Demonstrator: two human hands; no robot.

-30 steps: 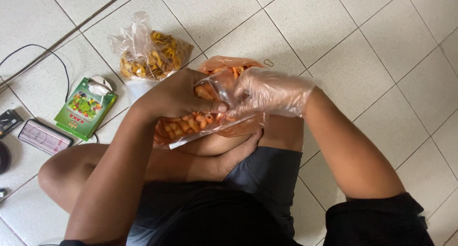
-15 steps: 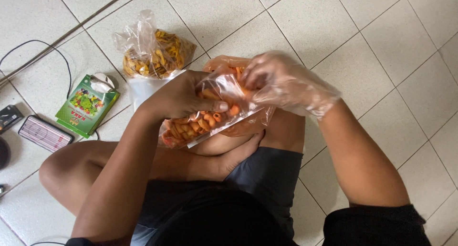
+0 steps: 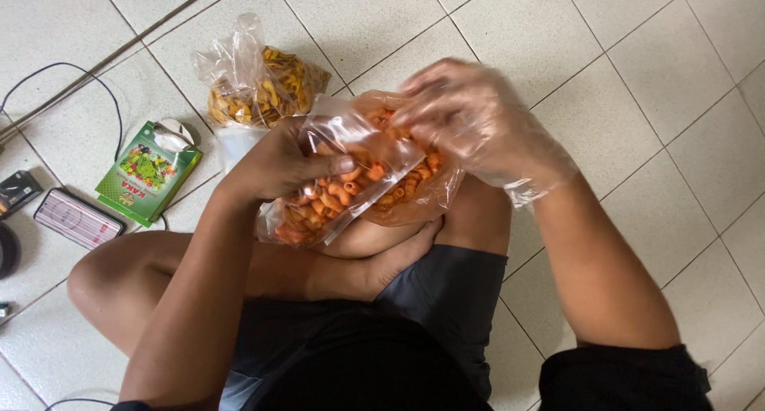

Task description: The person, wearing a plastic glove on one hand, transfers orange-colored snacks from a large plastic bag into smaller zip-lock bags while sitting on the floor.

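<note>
I sit cross-legged on a tiled floor. My left hand (image 3: 288,162) grips a small clear bag (image 3: 335,196) filled with orange curled snacks, thumb pressed on its front. My right hand (image 3: 470,120), in a thin clear plastic glove, has its fingers at the mouth of a larger clear bag (image 3: 426,188) of the same orange snacks that rests on my lap behind the small one. Whether the gloved fingers pinch any snacks is hidden by plastic.
A tied clear bag of yellow snacks (image 3: 259,80) stands on the floor beyond my left knee. A green box (image 3: 147,180) with a white roll on it, a flat striped device (image 3: 78,218), dark items at the left edge and a black cable (image 3: 48,72) lie left.
The small bag has been lifted and tilted up from my lap. My gloved right hand has moved from on top of the bags to the larger bag's opening.
</note>
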